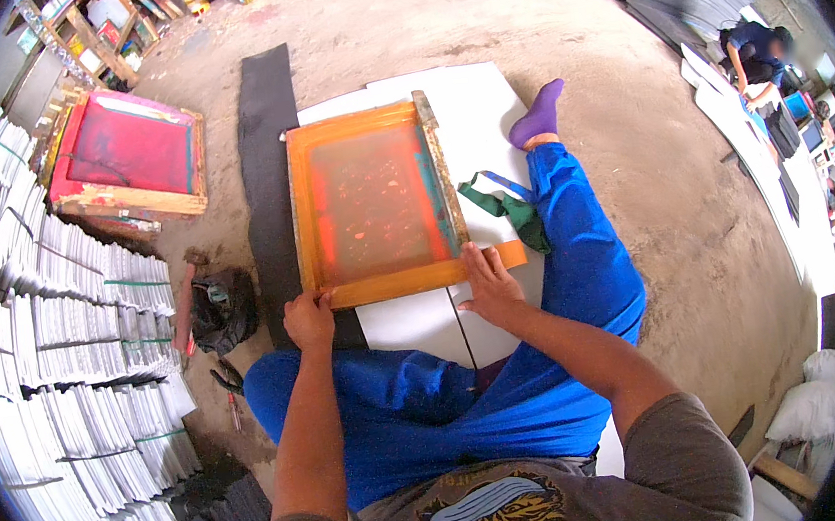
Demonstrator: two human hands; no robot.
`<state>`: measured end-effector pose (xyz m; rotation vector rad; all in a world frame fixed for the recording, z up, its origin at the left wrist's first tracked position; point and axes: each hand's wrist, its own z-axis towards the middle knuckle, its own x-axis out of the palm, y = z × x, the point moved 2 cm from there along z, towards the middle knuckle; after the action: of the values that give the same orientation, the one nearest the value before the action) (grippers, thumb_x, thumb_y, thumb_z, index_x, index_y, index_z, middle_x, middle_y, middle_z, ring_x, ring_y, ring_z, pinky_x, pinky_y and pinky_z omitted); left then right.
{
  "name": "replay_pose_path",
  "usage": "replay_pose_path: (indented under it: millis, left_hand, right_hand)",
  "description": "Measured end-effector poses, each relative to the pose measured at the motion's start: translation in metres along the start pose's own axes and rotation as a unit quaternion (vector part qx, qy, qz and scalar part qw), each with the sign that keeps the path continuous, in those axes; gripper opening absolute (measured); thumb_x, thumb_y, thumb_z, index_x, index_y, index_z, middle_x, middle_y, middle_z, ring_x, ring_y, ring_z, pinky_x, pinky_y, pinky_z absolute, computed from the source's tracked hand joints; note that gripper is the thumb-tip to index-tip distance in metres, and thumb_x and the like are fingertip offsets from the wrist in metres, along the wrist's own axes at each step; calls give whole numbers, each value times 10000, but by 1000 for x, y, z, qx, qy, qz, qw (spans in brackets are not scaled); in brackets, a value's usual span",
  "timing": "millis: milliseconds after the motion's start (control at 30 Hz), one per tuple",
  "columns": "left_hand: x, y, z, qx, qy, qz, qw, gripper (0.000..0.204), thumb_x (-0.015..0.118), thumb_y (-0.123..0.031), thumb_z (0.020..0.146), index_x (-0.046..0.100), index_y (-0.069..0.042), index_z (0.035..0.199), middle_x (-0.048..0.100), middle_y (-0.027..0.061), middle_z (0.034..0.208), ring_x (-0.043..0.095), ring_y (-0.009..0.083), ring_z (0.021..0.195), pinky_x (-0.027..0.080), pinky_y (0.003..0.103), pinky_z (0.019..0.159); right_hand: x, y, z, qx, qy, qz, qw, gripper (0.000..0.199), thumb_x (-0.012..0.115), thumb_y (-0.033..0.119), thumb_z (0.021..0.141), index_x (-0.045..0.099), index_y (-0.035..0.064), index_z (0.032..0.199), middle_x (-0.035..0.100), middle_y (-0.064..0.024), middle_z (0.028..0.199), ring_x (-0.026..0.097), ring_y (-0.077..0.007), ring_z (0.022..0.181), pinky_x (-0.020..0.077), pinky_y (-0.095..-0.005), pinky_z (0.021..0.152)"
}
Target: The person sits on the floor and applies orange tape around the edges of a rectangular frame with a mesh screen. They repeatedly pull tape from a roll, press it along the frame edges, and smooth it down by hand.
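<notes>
1. Right now your left hand [309, 320] curls over the near left corner of the orange screen frame [374, 204] – fingers closed on the wood – while your right hand [488, 286] lies spread and flat on the near rail at about 5 o'clock of the frame
2. That frame sits on white sheets [484, 113] straight ahead at 12 o'clock, between your blue-trousered legs; uneven pressure from the two hands could, I judge, let it skew on the sheet and smear the print
3. Your flat right palm pinches nothing – a slip toward the mesh might mark it
4. Green cloth [508, 210] at 3 o'clock of the frame lies just beside the rail and could snag under it
5. Pliers [229, 378] and a black bag [222, 309] at 9 o'clock lie near your left knee – mind them if you shift
</notes>
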<state>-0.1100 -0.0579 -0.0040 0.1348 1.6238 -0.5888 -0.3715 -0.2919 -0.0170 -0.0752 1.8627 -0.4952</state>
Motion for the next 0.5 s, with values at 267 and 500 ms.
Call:
replay_pose_path:
  millis: [267, 500]
  left_hand:
    - [20, 20, 3, -1, -16, -145, 989, 229, 771, -192, 852, 755, -9, 989, 731, 179, 948, 663, 381, 939, 526, 469, 863]
    - [19, 13, 7, -17, -5, -151, 988, 224, 781, -185, 842, 757, 6, 957, 730, 214, 897, 701, 387, 871, 546, 460, 804]
  right_hand:
    - [-16, -57, 32, 134, -263, 276, 915, 343, 668, 338, 927, 683, 67, 1136, 658, -166, 1233, 610, -365, 1167, 469, -542, 1000]
    - [84, -166, 98, 303, -102, 294, 901, 238, 620, 158, 929, 655, 31, 1127, 654, -209, 1210, 614, -371, 1170, 526, -459, 969]
